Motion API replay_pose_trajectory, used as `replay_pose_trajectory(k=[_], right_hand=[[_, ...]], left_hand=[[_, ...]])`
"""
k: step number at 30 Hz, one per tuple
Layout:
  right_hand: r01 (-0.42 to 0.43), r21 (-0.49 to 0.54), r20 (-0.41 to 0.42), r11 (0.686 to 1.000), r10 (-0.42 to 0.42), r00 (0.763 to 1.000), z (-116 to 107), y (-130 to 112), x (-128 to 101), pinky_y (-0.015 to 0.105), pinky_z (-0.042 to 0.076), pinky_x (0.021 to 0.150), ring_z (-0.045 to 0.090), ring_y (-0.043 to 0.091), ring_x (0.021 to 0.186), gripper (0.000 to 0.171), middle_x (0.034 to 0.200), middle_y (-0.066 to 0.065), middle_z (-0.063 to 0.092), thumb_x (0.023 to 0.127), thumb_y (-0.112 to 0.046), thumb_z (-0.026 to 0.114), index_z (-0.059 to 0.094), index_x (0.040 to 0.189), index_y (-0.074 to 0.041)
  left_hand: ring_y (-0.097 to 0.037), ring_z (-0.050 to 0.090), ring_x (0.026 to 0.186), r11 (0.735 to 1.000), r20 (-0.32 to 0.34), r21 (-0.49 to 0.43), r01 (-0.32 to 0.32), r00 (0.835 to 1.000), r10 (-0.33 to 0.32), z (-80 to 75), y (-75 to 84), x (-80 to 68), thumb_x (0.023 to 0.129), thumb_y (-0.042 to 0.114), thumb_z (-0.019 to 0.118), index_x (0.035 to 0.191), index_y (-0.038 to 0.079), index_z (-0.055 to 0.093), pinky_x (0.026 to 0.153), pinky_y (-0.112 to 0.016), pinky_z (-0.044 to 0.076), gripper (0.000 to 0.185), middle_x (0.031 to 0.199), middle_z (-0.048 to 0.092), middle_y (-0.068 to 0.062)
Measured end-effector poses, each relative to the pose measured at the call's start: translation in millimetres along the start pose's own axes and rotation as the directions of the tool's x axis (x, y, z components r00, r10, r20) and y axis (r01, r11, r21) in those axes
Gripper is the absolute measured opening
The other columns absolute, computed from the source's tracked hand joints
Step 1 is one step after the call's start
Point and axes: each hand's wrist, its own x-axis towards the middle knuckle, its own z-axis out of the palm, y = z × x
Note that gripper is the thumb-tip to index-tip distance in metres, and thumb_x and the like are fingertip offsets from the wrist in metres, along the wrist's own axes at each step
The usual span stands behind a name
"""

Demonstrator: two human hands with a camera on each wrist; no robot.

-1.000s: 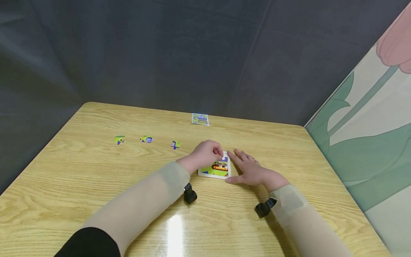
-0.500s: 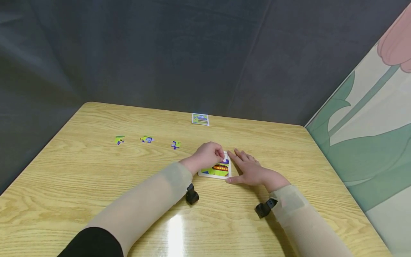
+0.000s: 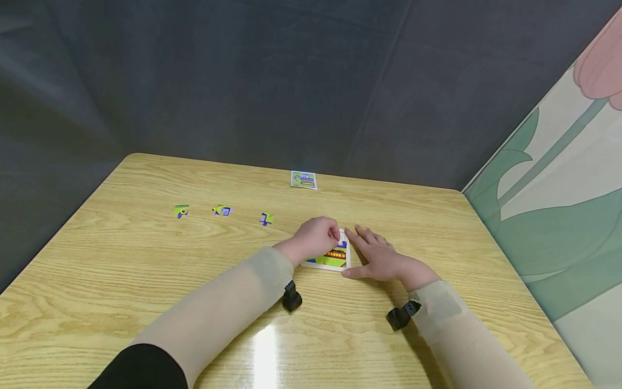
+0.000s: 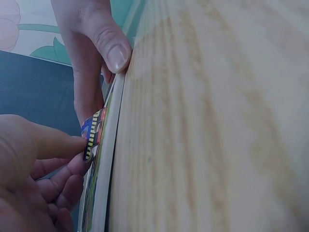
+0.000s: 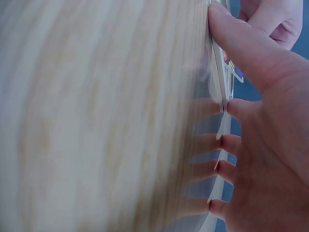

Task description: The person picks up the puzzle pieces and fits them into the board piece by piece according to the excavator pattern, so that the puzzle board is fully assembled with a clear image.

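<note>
A small white-framed puzzle board (image 3: 332,260) with a green, orange and blue picture lies mid-table. My left hand (image 3: 316,236) curls over its far part and pinches a puzzle piece (image 4: 92,134) between thumb and fingers, holding it on the board (image 4: 105,159). My right hand (image 3: 380,256) lies flat on the table against the board's right edge, thumb at the near corner (image 5: 227,53), fingers straight. Three loose puzzle pieces (image 3: 181,211) (image 3: 222,210) (image 3: 265,219) lie in a row to the left.
A small picture card (image 3: 303,180) lies near the table's far edge. The wooden table (image 3: 146,270) ends at a dark curtain behind and a floral wall panel (image 3: 559,205) on the right. Black wrist cameras (image 3: 291,297) (image 3: 400,316) sit under both forearms.
My left hand has crept slightly right and nearer over the board, covering more of the picture. My right hand has stayed in place.
</note>
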Motion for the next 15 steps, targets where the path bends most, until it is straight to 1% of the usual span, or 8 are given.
replay_pose_trajectory(k=[3,7,11,15], right_hand=[[0.001,0.000,0.004,1.000,-0.001,1.000,0.0,0.4,-0.1,0.071,0.012,0.106,0.005,0.049,0.144,0.102,0.163,0.018,0.003,0.086,-0.065,0.062,0.012,0.159,-0.016],[0.006,0.005,0.003,1.000,-0.006,1.000,-0.3,0.6,-0.5,0.072,0.012,0.105,0.006,0.050,0.143,0.101,0.163,0.019,0.003,0.087,-0.064,0.062,0.012,0.159,-0.015],[0.010,0.006,0.000,1.000,-0.010,1.000,-1.0,0.0,-0.1,0.072,0.012,0.105,0.007,0.051,0.143,0.101,0.162,0.020,0.004,0.087,-0.064,0.062,0.013,0.159,-0.014],[0.009,0.000,0.001,1.000,-0.009,1.000,-1.0,0.1,0.2,0.072,0.013,0.105,0.007,0.051,0.143,0.101,0.162,0.021,0.004,0.087,-0.064,0.062,0.013,0.159,-0.014]], left_hand=[[-0.014,0.055,0.078,0.999,0.005,0.054,-0.009,1.000,0.009,0.1,0.6,-0.4,0.092,0.011,0.068,0.090,0.012,0.065,0.073,-0.027,0.044,0.004,0.084,0.060,0.002],[-0.014,0.054,0.081,0.992,0.001,0.128,-0.018,1.000,0.018,1.0,1.5,-0.1,0.091,0.013,0.070,0.089,0.014,0.063,0.076,-0.027,0.043,0.007,0.083,0.059,0.003],[-0.015,0.050,0.086,0.976,-0.010,0.216,-0.028,0.999,0.031,2.6,3.4,-0.1,0.089,0.015,0.072,0.088,0.017,0.062,0.081,-0.030,0.040,0.010,0.084,0.057,0.004],[-0.016,0.047,0.088,0.956,-0.008,0.287,-0.056,0.998,0.061,4.2,5.1,-1.0,0.089,0.016,0.071,0.085,0.020,0.065,0.083,-0.033,0.037,0.008,0.086,0.054,0.005]])
